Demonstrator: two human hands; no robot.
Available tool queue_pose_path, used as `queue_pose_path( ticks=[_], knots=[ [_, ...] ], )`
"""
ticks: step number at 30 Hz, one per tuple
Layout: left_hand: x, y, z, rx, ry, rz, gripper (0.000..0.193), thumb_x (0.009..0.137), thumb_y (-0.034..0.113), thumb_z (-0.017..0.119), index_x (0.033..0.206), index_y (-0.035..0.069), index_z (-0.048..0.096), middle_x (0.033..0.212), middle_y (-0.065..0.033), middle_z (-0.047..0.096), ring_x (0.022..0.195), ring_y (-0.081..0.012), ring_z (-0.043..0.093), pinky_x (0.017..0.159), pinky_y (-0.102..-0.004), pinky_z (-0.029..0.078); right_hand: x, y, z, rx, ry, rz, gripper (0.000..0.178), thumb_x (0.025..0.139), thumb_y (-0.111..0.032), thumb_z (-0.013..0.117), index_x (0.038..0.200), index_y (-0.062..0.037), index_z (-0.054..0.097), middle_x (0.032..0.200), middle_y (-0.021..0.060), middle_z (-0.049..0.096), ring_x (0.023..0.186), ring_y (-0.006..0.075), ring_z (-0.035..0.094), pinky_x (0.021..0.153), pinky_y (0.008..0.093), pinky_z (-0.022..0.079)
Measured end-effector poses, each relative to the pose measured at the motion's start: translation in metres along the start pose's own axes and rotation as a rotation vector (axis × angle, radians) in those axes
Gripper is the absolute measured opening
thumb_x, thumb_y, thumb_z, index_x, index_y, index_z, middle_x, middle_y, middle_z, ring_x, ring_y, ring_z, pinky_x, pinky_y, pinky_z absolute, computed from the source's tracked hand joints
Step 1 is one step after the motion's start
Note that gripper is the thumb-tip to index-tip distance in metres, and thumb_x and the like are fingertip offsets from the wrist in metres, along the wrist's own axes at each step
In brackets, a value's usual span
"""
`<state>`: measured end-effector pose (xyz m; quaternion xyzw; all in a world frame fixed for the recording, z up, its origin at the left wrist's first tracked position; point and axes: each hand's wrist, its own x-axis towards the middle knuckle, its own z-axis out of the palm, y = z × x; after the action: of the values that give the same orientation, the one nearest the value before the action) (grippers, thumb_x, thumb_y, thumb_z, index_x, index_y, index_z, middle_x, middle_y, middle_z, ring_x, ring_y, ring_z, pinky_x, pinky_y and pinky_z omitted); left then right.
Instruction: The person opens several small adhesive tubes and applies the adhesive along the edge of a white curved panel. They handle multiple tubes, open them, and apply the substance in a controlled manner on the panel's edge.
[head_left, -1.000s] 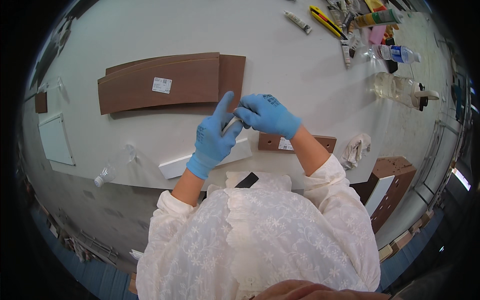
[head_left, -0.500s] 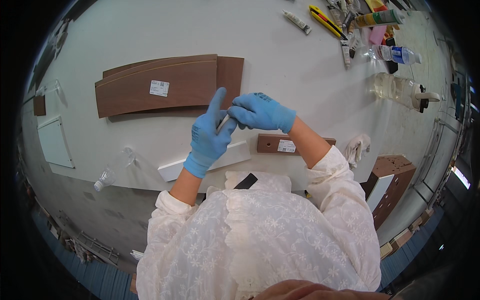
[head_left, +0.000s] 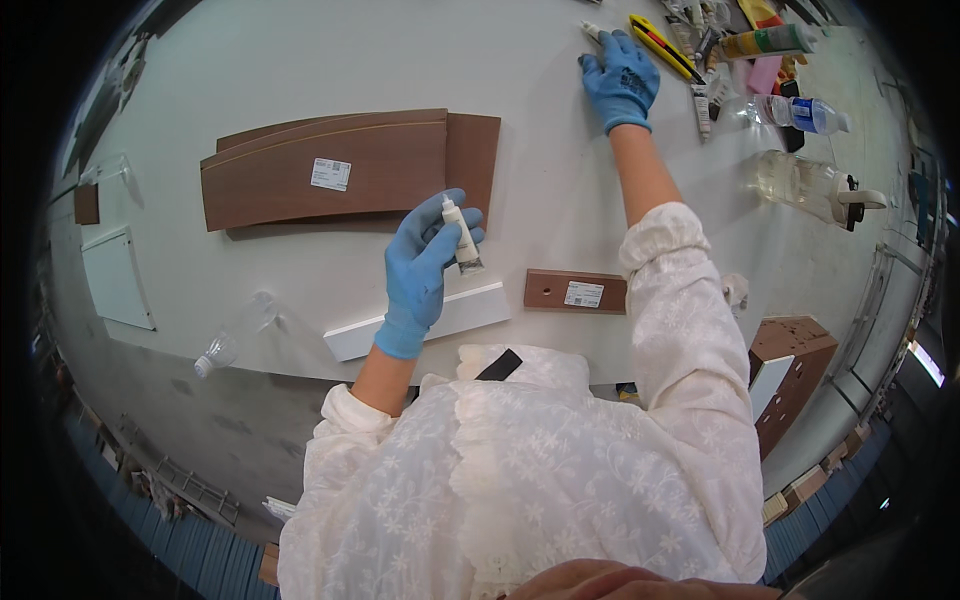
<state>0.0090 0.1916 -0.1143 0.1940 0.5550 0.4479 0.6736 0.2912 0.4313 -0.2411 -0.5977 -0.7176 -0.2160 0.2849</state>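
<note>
My left hand (head_left: 420, 265), in a blue glove, is closed around a small white tube (head_left: 460, 238) with a narrow nozzle pointing away from me. My gloved right hand (head_left: 622, 82) reaches to the far right of the table, its fingers apart over another white tube (head_left: 590, 31). That tube's near part is hidden under the hand; whether the fingertips press on it is unclear. Beside the right hand lies a yellow utility knife (head_left: 665, 48). Past my left hand, brown curved-edge panels (head_left: 330, 175) lie stacked, the top one bearing a white label.
A white strip (head_left: 430, 322) and a short brown board (head_left: 575, 292) lie nearer me. Tubes (head_left: 701, 110), a spray can (head_left: 768, 42), a water bottle (head_left: 800, 113) and a clear jug (head_left: 800, 185) crowd the right side. An empty bottle (head_left: 235, 340) lies near the front-left edge.
My hands have come apart. The right hand has moved away to the far right, over the lying tube, while the left keeps hold of its tube, now more visible.
</note>
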Motion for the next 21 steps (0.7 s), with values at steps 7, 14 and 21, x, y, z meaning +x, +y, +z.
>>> queue_pose_path(
  ticks=[7, 14, 21],
  knots=[
    [0.010, 0.015, 0.016, -0.139, -0.022, -0.051, 0.044, 0.103, 0.010, 0.061, 0.144, -0.004, 0.051, 0.128, -0.0212, 0.067, 0.112, -0.0273, 0.071, 0.096, -0.0389, 0.061, 0.023, 0.013, -0.001, -0.142, -0.652, 0.140, 0.028, 0.096, -0.018, 0.059, 0.122, -0.0105, 0.067, 0.103, 0.0129, 0.078, 0.088, 0.0305, 0.076, 0.077, 0.0420, 0.058],
    [0.024, 0.017, 0.034, -0.276, -0.012, 0.012, 0.044, 0.103, 0.014, 0.061, 0.142, -0.005, 0.053, 0.130, -0.0209, 0.067, 0.114, -0.0284, 0.071, 0.095, -0.0390, 0.062, 0.001, -0.047, -0.149, 1.539, -0.705, 0.818, 0.042, 0.103, -0.014, 0.056, 0.138, 0.0084, 0.058, 0.115, 0.0222, 0.075, 0.097, 0.0248, 0.076, 0.078, 0.0287, 0.057],
    [0.026, 0.018, 0.048, -0.269, -0.042, 0.105, 0.040, 0.102, 0.011, 0.062, 0.137, -0.007, 0.056, 0.126, -0.0221, 0.068, 0.109, -0.0286, 0.073, 0.091, -0.0376, 0.065, -0.032, -0.099, -0.219, 1.448, -0.776, 1.046, 0.037, 0.097, -0.014, 0.067, 0.127, 0.0079, 0.068, 0.105, 0.0149, 0.075, 0.089, 0.0172, 0.073, 0.073, 0.0279, 0.058]
  ],
)
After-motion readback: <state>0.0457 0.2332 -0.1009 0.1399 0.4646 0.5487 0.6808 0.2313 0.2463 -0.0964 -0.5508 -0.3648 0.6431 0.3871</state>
